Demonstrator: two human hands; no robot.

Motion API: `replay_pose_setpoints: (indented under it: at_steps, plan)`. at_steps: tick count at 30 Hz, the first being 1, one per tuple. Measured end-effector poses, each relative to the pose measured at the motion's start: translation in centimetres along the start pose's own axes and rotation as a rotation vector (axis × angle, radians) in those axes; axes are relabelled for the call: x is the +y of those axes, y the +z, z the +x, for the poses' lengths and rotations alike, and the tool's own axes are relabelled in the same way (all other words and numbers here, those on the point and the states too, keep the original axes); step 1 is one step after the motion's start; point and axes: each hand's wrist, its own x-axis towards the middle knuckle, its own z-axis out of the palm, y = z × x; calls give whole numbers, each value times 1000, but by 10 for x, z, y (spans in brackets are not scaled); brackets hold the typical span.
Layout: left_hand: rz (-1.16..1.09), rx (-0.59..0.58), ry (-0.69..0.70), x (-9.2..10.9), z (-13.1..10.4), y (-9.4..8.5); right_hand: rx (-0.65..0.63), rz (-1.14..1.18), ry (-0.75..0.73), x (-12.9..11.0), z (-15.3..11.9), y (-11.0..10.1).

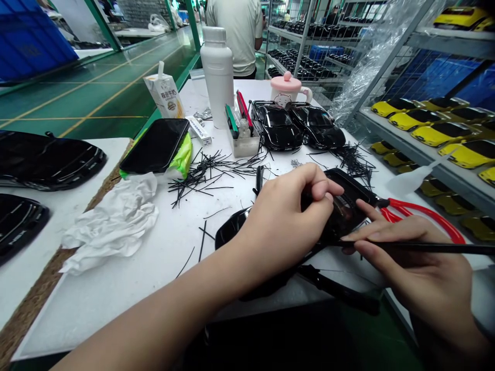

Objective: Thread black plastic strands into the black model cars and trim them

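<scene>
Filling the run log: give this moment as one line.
left hand: holds black part | right hand: holds thin black rod at part | table: black strips, two black cars

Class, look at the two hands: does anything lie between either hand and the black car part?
Nothing visible does. The left hand already grips the black car part; the right hand, holding a thin black stick, touches its edge.
</scene>
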Motion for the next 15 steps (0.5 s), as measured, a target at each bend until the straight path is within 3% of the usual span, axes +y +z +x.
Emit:
replay_pose_setpoints:
  at_steps: [15]
  plan:
    - [-26, -21, 27, -3, -1, 0, 64, -4, -54, 5, -1, 0]
